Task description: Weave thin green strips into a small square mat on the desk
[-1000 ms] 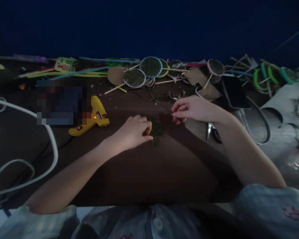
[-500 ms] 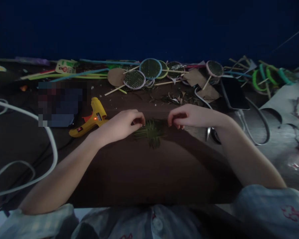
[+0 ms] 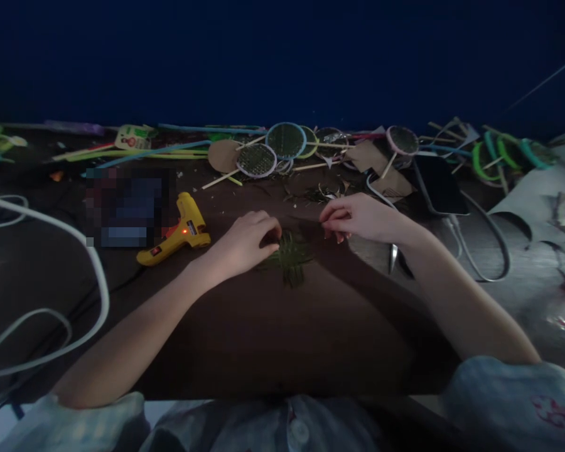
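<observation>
A small cross-shaped weave of green leaf strips (image 3: 292, 258) lies flat on the dark table in front of me. At its upper left edge is my left hand (image 3: 250, 243), thumb and fingers curled together against the strips. My right hand (image 3: 355, 218) hovers just right of the weave with its fingertips pinched. A thin dark strip seems to run from that pinch toward the weave, though it is faint. Left of my left hand lies a yellow glue gun (image 3: 183, 232) with a glowing orange light.
Small round netted rackets (image 3: 286, 140) on sticks, cardboard pieces (image 3: 367, 157) and leaf scraps lie along the back. A phone (image 3: 440, 185) with a cable is at right, near scissors (image 3: 393, 258). A thick white cable (image 3: 101, 282) loops at left. Another item is blurred out.
The right hand's fingers have drawn together into a pinch. The left hand has shifted slightly right, closer over the weave's edge. The whole view has tilted a little.
</observation>
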Demonstrator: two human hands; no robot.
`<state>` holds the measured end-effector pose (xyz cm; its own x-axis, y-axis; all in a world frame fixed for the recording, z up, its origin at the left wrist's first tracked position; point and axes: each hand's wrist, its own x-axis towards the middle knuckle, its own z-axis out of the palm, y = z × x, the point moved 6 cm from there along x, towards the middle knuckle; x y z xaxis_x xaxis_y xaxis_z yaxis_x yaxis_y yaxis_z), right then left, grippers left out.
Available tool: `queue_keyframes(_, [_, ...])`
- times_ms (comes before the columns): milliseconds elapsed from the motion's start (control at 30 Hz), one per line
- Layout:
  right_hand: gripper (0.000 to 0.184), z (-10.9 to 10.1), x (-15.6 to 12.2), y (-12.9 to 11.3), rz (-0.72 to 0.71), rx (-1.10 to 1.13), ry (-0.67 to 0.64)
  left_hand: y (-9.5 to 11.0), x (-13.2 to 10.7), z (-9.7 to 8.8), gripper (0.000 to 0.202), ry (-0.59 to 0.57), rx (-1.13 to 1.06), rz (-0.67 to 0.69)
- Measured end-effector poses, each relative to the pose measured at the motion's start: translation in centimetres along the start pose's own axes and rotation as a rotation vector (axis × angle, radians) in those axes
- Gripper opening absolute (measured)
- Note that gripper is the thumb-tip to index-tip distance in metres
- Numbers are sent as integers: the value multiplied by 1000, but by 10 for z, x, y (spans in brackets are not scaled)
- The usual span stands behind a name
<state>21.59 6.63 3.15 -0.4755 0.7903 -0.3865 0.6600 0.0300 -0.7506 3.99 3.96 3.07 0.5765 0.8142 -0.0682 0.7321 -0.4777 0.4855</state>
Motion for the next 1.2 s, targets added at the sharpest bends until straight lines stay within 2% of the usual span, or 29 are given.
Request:
queue_keyframes(67, [8, -2, 0, -1, -6, -2, 27, 9, 0, 3, 10, -42, 5, 82])
queue_keyframes(167, [10, -3, -1, -4, -30, -5, 41, 17, -2, 8, 27, -114, -13, 173])
queue_keyframes(233, [11, -4, -2, -5, -37, -6, 48, 18, -3, 12, 30, -135, -15, 201])
queue_keyframes(533, [13, -8, -3, -6, -67, 9, 98, 35, -6, 26, 13, -128, 98, 310])
queue_keyframes(600, [14, -9, -3, -6, -76, 17, 106, 37, -5, 27, 12, -115, 103, 309])
queue_keyframes(733, [15, -10, -4, -7, -84, 33, 120, 29, -3, 21, 18, -22, 152, 164])
queue_keyframes(800, [16, -11, -4, -7, -88, 44, 123, 27, -4, 21, 21, -14, 193, 137])
queue_keyframes(1067, [16, -10, -3, -7, -96, 75, 124, 41, -8, 31, 23, -8, 265, 291])
queue_keyframes(1200, [17, -11, -2, -5, -97, 87, 130, 48, -12, 25, 23, 83, 330, 239])
